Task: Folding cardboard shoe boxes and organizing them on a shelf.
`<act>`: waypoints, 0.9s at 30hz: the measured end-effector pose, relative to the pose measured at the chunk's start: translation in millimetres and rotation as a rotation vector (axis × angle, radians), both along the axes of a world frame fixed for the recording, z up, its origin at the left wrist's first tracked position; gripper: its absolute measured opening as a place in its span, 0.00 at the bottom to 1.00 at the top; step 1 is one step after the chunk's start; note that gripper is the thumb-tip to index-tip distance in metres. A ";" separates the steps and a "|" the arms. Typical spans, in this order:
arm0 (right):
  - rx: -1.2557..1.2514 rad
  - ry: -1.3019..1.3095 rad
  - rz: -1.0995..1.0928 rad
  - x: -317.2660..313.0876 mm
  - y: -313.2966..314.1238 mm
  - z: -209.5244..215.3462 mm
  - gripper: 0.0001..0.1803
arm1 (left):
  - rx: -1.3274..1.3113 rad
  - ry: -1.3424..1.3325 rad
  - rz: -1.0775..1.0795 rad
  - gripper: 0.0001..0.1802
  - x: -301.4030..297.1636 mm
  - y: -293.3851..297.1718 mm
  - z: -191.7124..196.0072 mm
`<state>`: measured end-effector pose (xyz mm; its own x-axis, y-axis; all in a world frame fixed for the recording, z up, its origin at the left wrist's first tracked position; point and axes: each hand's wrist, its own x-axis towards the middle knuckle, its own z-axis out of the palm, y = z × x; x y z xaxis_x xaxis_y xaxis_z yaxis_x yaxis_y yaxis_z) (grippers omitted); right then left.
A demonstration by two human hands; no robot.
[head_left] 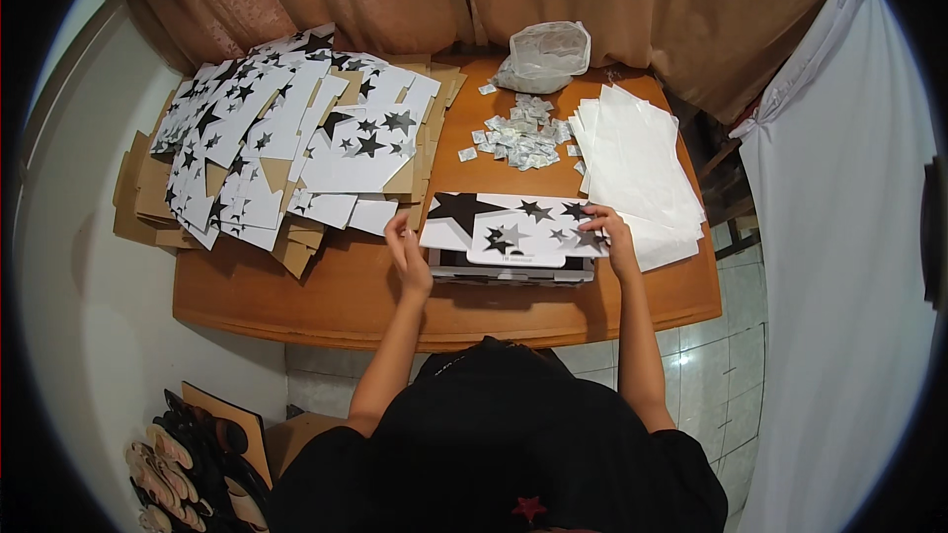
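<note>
A white cardboard box (513,278) patterned with black and grey stars lies near the table's front edge. Its star-printed lid (459,227) is tilted over it, with a dark gap showing along the front. My right hand (617,240) grips the lid's right end, fingers on top. At the lid's left end is my left hand (411,262), its fingers apart and pointing up beside the edge; whether they touch the cardboard I cannot tell.
Overlapping flat star-printed cardboard sheets (365,173) cover the wooden table's (296,301) left side. Small sachets (523,143) lie scattered behind the box, below a clear plastic bag (548,54). White paper sheets (632,163) are stacked on the right. Shoes (168,474) sit on the floor at lower left.
</note>
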<state>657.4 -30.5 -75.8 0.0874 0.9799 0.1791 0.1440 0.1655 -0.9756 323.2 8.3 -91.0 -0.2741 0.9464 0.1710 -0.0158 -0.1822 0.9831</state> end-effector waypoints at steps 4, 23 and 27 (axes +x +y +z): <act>-0.047 -0.219 -0.049 -12.2 -23.9 8.8 0.15 | 0.316 0.335 0.016 0.09 -3.6 -43.3 -7.4; 0.205 -1.073 -0.379 -77.4 -12.3 15.1 0.32 | 0.009 0.276 0.153 0.34 34.5 -5.5 -23.0; 0.325 -1.104 -0.466 -81.3 0.4 6.2 0.30 | -0.062 0.491 0.369 0.32 41.7 4.9 -29.6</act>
